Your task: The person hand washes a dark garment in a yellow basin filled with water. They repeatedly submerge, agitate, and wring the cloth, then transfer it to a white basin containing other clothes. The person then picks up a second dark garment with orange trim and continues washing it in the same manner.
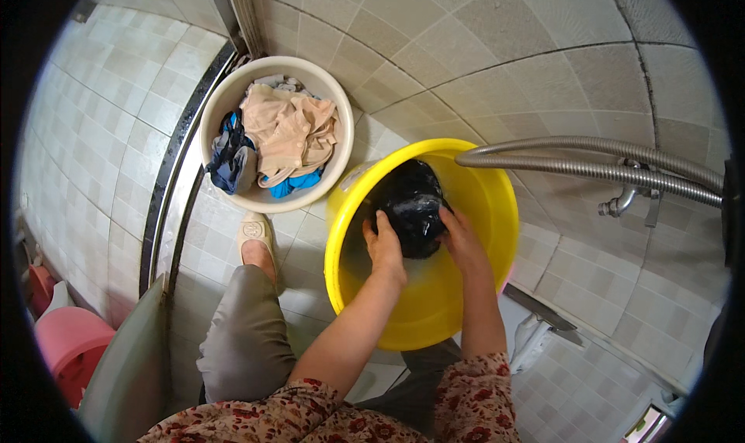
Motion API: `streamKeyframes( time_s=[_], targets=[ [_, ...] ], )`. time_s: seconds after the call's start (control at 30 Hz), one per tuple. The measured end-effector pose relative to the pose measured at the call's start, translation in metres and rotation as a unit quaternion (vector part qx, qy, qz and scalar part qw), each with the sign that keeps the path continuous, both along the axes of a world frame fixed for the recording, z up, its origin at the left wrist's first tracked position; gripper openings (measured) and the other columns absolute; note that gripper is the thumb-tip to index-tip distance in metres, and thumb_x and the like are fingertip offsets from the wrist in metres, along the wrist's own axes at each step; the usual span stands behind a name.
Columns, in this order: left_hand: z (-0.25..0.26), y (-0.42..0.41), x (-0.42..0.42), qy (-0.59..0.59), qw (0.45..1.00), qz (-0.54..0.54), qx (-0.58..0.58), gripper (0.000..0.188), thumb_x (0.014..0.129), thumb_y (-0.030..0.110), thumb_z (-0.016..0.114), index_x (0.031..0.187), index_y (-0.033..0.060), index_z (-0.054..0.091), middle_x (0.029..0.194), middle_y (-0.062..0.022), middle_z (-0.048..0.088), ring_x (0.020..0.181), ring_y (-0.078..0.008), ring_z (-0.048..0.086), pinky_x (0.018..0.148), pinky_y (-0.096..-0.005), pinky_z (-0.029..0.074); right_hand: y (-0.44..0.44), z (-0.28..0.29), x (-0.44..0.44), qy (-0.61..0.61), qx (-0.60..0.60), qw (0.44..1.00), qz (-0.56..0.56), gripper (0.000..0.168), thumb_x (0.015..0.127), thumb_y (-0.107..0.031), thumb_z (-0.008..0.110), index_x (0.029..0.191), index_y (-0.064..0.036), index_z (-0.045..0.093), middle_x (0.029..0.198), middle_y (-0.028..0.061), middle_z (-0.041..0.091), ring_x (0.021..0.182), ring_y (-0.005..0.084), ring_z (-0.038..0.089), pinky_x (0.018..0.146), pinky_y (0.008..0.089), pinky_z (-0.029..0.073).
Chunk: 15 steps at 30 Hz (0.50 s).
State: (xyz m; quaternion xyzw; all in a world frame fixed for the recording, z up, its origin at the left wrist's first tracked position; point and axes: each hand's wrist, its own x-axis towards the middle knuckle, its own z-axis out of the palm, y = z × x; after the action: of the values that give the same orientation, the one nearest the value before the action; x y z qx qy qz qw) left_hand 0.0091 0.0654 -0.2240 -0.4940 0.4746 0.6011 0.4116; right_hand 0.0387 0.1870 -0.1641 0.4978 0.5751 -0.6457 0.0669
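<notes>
A wet black garment [410, 210] bunches up inside a large yellow plastic tub [489, 303], which holds some cloudy water. My left hand [384, 242] grips the lower left edge of the cloth, thumb uppermost. On the opposite edge, my right hand [463, 236] pinches the same cloth, its fingertips partly hidden behind the fabric. Both hands are inside the tub's rim. The garment's underside and the tub bottom beneath it are out of sight.
A cream basin [343, 169] of clothes, with a beige buttoned garment [291, 128] on top, stands at upper left. Flexible metal hoses [593, 163] reach over the tub's right rim, near a wall tap [620, 204]. A pink bucket [73, 332] lies at lower left behind a panel [125, 355].
</notes>
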Motion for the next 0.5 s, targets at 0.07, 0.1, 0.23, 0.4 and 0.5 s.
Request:
streamKeyframes(
  time_s=[0.07,0.1,0.23,0.4,0.5],
  targets=[
    [0.011,0.006,-0.002,-0.041,0.997,0.039,0.061,0.071,0.094,0.065,0.047,0.145,0.0156,0.044,0.136,-0.0115,0.054,0.115,-0.0303,0.057,0.097,-0.0414,0.048,-0.018,0.051,0.006,-0.040,0.002,0.995,0.087,0.037,0.095,-0.038,0.063,0.110,-0.004,0.066,0.097,0.0007,0.065,0.083,0.0113,0.058,0.071,0.0274,0.045],
    [0.008,0.005,-0.002,-0.057,0.991,0.057,0.106,0.071,0.093,0.067,0.048,0.142,0.0148,0.047,0.132,-0.0115,0.057,0.111,-0.0297,0.058,0.095,-0.0408,0.049,-0.028,0.071,0.009,-0.062,0.018,0.987,0.146,0.038,0.096,-0.037,0.063,0.109,-0.002,0.066,0.097,0.0005,0.065,0.086,0.0117,0.058,0.074,0.0278,0.046],
    [-0.019,-0.006,-0.001,-0.080,0.959,0.117,0.246,0.067,0.092,0.067,0.050,0.131,0.0125,0.057,0.119,-0.0111,0.064,0.100,-0.0267,0.062,0.087,-0.0377,0.053,-0.065,0.128,0.012,-0.003,0.095,0.925,0.367,0.029,0.094,-0.028,0.064,0.092,0.000,0.064,0.083,0.0072,0.065,0.076,0.0219,0.059,0.073,0.0348,0.047],
    [-0.050,-0.001,0.029,0.060,0.925,0.155,0.342,0.044,0.095,0.043,0.057,0.123,0.0087,0.060,0.113,-0.0105,0.066,0.096,-0.0250,0.064,0.083,-0.0368,0.054,-0.095,0.093,-0.022,-0.028,0.322,0.810,0.489,0.027,0.086,-0.027,0.067,0.087,0.001,0.066,0.077,0.0252,0.061,0.076,0.0411,0.061,0.070,0.0444,0.049],
    [0.004,0.001,0.017,-0.034,0.916,0.197,0.347,0.051,0.090,0.026,0.065,0.133,0.0019,0.051,0.120,-0.0157,0.062,0.100,-0.0302,0.064,0.085,-0.0412,0.055,-0.030,-0.019,-0.030,-0.158,0.459,0.808,0.335,0.031,0.086,-0.031,0.065,0.092,0.000,0.067,0.086,0.0300,0.064,0.083,0.0469,0.063,0.073,0.0511,0.050]
  ],
)
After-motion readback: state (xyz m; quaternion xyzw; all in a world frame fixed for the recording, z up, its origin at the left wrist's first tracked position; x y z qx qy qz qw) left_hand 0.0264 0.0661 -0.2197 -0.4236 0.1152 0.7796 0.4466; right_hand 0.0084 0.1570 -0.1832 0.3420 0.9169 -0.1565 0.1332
